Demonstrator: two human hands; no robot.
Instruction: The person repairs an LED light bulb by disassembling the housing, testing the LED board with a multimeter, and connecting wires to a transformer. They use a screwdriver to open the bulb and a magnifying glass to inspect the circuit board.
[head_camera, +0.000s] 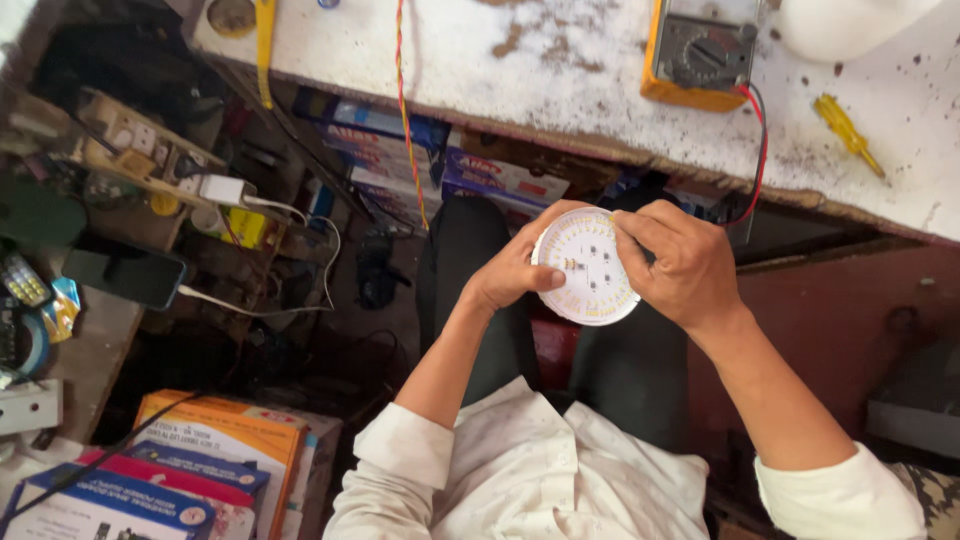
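I hold a round white LED circuit disc (585, 268), dotted with small yellow chips, over my lap. My left hand (512, 270) grips its left edge with the fingers curled behind it. My right hand (680, 265) clasps the right edge, thumb and fingers lying across the rim. The disc faces up toward me, below the front edge of the white workbench (520, 60).
On the workbench lie a yellow multimeter (703, 52) with red and black leads, a yellow screwdriver (848, 132) and a twisted red-yellow wire (405, 90). Cardboard boxes (215, 455) are stacked at lower left. A phone (125, 270) charges on a cluttered shelf at left.
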